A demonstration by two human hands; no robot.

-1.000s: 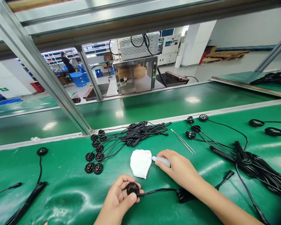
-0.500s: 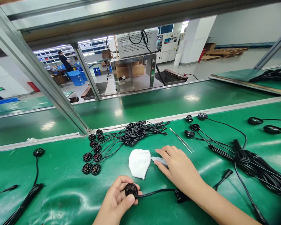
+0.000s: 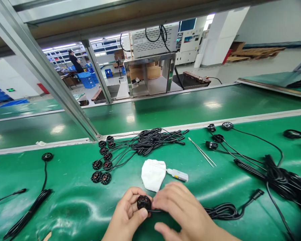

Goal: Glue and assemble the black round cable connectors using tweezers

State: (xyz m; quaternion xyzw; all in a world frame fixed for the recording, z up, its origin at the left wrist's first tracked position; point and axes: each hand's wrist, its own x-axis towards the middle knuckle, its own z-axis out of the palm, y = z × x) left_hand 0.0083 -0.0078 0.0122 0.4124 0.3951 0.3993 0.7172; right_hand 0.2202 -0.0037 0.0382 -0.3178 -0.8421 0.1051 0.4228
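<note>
My left hand (image 3: 127, 214) grips a small round black housing (image 3: 143, 202) between thumb and fingers, its open, slotted side facing up. A black cable (image 3: 155, 211) leaves the housing to the right and passes under my right hand (image 3: 178, 209). That hand is open, thumb apart from the fingers, its fingertips close beside the housing; I cannot tell whether they touch it. Beyond the hands lies a folded white cloth (image 3: 153, 174). A small clear dropper bottle (image 3: 178, 175) lies on the table, its tip at the cloth's right edge.
Several similar housings (image 3: 105, 178) with a heap of black cables (image 3: 150, 142) lie at the back left. Metal tweezers (image 3: 202, 152) rest right of them. More coiled cables (image 3: 276, 177) spread over the right; another cable bundle (image 3: 27, 212) lies far left. A metal post (image 3: 62, 90) rises behind.
My right hand has let go of the dropper bottle, leaving it beside the cloth, and has moved toward the housing in my left hand. The view has shifted slightly.
</note>
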